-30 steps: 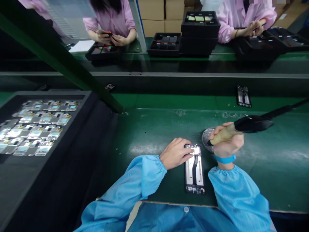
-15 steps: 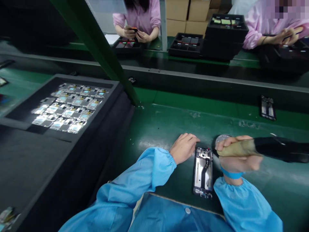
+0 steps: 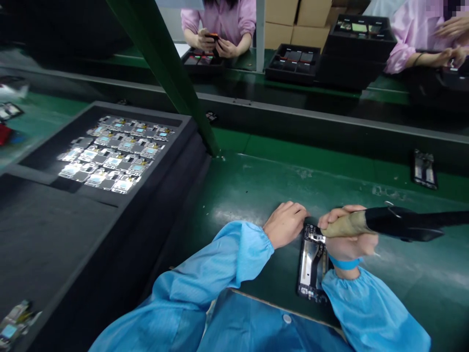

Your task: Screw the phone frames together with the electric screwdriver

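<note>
An opened smartphone (image 3: 309,269), its inner metal frame and dark ribbon cable showing, lies on the green bench in front of me. My left hand (image 3: 287,224) rests at its upper left corner, fingers bent together against the edge; their tips are partly hidden. In my right hand (image 3: 348,244) is an electric screwdriver (image 3: 399,224) with a tan wrapped grip, a black body, a metal loop and a cable running right. That hand is closed around the grip, over the phone's upper right part. The screwdriver's tip is hidden beneath the hand.
On the left, a dark foam tray (image 3: 154,168) bears several phone circuit boards (image 3: 113,161). A slanted green post (image 3: 164,68) stands behind it. Another opened phone (image 3: 424,168) lies at the back right. Across the ledge, two people in pink handle devices beside black trays (image 3: 293,61).
My right hand has brought the screwdriver left, from beside the phone to over its upper right part. The round speckled dish is now covered. The view has shifted slightly.
</note>
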Motion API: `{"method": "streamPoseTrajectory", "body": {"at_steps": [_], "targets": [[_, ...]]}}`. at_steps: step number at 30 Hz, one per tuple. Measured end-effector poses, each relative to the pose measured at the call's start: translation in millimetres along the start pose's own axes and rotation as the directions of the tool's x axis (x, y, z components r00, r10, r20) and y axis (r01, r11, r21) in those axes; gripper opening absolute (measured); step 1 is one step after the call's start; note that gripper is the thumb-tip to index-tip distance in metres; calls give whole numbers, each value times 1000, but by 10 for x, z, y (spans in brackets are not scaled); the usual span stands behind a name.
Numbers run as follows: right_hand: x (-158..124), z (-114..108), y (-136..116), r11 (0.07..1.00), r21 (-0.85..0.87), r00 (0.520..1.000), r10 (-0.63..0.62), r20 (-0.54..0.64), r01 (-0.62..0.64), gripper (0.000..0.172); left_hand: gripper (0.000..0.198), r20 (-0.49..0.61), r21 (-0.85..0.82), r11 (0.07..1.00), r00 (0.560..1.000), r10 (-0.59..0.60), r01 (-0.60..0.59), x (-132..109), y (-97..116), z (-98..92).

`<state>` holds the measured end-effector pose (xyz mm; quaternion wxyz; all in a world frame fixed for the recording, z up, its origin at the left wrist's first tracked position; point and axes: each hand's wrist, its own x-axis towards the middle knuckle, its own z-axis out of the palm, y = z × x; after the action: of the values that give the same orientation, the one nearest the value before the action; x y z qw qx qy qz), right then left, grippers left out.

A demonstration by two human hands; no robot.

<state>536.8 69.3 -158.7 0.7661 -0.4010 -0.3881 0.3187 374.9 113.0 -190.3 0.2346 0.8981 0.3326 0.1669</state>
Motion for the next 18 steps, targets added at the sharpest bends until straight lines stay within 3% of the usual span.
{"method": "streamPoseTrajectory", "body": {"at_steps": [8,11,14,18], "targets": [[-51,137,24,999,-24,1000,-25,5,25,54,27,-3,-20,1000,1000,-1,0,1,-4,-10],[-12,80,28,1000,-1,1000,-12,11,12,51,28,-1,-17,1000,1000,-6,6,0,-6,-23],[145,-118,-19,995,-10,986,-98,-134,98,55,29,-20,-21,1000,1000,4,-4,-7,-14,-29],[387,-406,-91,973,-115,912,-228,-340,200,53,30,-62,-37,999,998,16,-19,-26,-42,-13]]}}
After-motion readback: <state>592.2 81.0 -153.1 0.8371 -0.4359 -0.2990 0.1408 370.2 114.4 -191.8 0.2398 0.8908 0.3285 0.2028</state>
